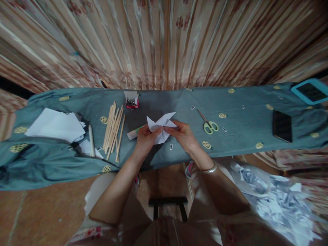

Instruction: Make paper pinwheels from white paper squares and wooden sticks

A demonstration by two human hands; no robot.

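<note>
A white paper pinwheel [163, 120] with pointed blades is held up over the middle of the cloth-covered table. My left hand [146, 138] is closed on its left side, thumb near the centre. From the right, my right hand [182, 134] pinches it, thumb and fingers meeting close to the middle. Whether a pin sits at the centre is too small to tell. Partly behind my left hand lies a glue stick [132, 134]. Left of it are several wooden sticks [112, 131]. Behind them stands an open red-and-white box [132, 101] of small metal pieces.
Green-handled scissors [210, 126] lie right of my hands. Farther right are a black phone [282, 126] and a blue-framed device [310, 91]. White paper sheets [55, 125] and a white pen-like stick [91, 140] lie left. A bag of paper pieces [282, 201] sits below, right.
</note>
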